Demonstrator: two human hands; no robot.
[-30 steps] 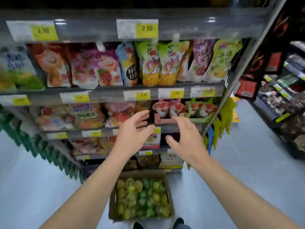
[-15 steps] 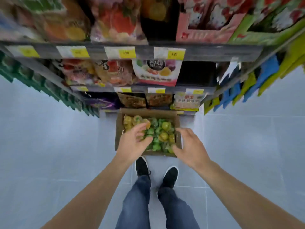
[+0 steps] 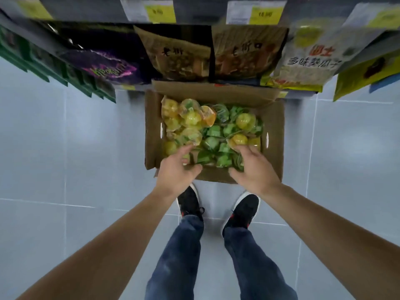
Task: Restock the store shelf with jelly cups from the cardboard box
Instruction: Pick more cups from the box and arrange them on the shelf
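The jelly cups (image 3: 207, 131) fill the cardboard box (image 3: 273, 131), directly beneath and ahead of your fingers. Your left hand (image 3: 176, 169) and right hand (image 3: 252, 169) hover equally near, fingers loosely spread, gripping nothing; whether fingertips touch cups, I cannot tell.

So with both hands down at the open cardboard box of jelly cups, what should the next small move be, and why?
Probably lower and close the fingers on cups. The left hand and right hand reach with spread fingers over the near edge of the brown cardboard box on the floor, holding nothing, just above the yellow and green plastic jelly cups.
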